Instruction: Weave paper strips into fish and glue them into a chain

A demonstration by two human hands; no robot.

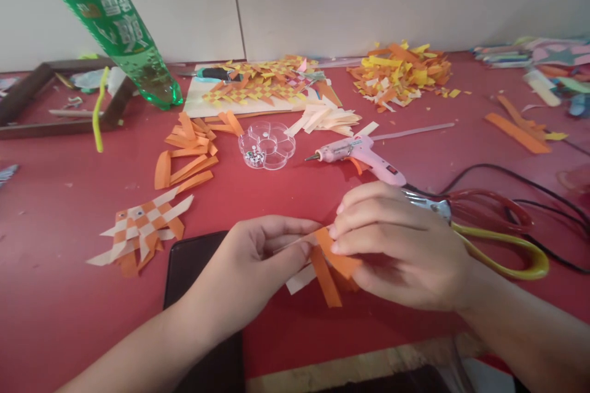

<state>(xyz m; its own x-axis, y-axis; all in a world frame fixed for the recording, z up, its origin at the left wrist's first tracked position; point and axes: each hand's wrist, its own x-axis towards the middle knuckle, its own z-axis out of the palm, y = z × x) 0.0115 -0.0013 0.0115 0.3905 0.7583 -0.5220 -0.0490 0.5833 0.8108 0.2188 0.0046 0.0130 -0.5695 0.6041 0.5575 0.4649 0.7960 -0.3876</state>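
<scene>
My left grip pinches orange paper strips; my right grip, fingertips closed, has them too — strips between both, long axes slanting rightward and toward me from left grip.

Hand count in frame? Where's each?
2. The left hand grips the orange and cream paper strips from the left; the right hand grips from the right. Some fingertips are hidden; no third hand shows.

Green translucent plastic bottle with white-lettered green label, rear left, just beside dark brown rectangular frame. Thin yellow stick overlaps frame's near corner. Flat black slab front, left of centre.
</scene>
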